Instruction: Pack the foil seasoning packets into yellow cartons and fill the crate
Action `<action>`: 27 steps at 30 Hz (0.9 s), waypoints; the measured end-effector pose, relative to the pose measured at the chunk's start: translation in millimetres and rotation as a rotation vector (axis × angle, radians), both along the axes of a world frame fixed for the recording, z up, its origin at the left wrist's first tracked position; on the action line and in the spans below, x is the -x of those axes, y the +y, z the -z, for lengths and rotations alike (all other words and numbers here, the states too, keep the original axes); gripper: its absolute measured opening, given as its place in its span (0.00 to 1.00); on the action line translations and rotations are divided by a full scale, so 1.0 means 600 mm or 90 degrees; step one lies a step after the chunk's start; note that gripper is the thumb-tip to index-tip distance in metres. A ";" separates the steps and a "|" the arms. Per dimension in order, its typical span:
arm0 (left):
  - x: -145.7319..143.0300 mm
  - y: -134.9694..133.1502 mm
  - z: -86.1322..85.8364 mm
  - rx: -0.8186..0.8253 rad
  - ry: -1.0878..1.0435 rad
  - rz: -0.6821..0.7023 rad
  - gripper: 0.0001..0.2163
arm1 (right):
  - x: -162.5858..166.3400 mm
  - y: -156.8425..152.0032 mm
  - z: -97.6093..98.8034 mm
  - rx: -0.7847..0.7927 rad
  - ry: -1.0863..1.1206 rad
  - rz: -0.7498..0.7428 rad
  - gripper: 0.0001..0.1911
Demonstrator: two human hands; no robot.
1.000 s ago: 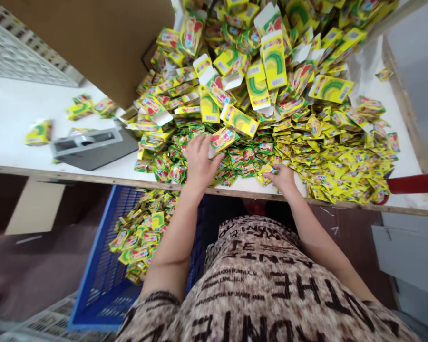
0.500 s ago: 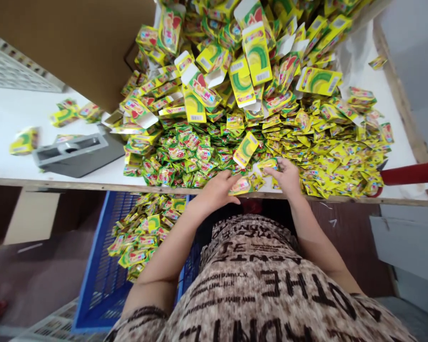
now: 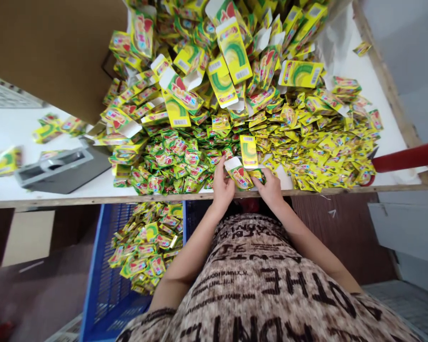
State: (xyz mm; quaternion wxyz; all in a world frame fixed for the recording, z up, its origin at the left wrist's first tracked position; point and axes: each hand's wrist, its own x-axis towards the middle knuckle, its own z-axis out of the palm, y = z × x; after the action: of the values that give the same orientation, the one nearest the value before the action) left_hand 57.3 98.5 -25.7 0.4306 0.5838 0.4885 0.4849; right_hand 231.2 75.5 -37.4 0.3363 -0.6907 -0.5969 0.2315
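My left hand (image 3: 223,187) is at the table's front edge, beside the green-and-red packets (image 3: 176,154). Its fingers stretch forward, apart from the thumb, and the fingertips reach a small packet (image 3: 228,153). Just right of it lies a small yellow-green carton (image 3: 239,175), its white flap raised. My right hand (image 3: 271,187) is closed, pinching a small yellow-green sachet (image 3: 258,175) at the carton's right side. Another yellow carton (image 3: 248,152) lies flat just beyond, barcode side up.
Loose cartons (image 3: 231,52) are heaped at the back, and yellow sachets (image 3: 335,156) spread to the right. A grey tape dispenser (image 3: 62,166) stands left. A red handle (image 3: 406,156) juts in at right. Below, a blue crate (image 3: 96,285) holds more packets.
My left hand has turned to point forward, beside the green-and-red packets. My right hand has come down and left. The nearest carton now shows its raised flap, and the view has shifted.
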 end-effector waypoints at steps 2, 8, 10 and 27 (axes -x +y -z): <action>-0.014 -0.013 0.003 0.066 -0.155 -0.040 0.34 | 0.006 -0.001 -0.002 -0.015 -0.017 -0.039 0.13; -0.021 -0.009 -0.004 0.173 -0.281 0.024 0.27 | -0.010 0.008 -0.046 -0.134 0.113 0.086 0.15; -0.020 -0.004 -0.005 0.166 -0.278 0.039 0.22 | -0.012 0.016 -0.070 -0.181 0.193 0.082 0.17; -0.018 -0.001 0.009 0.126 -0.301 0.008 0.15 | 0.008 0.068 -0.144 -0.091 -0.195 -0.327 0.06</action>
State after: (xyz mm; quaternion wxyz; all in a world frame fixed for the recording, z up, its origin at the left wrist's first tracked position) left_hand 68.1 98.0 -30.8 0.5909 0.4125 0.4157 0.5549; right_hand 226.4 116.3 48.9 0.2208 -0.5186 -0.8104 0.1597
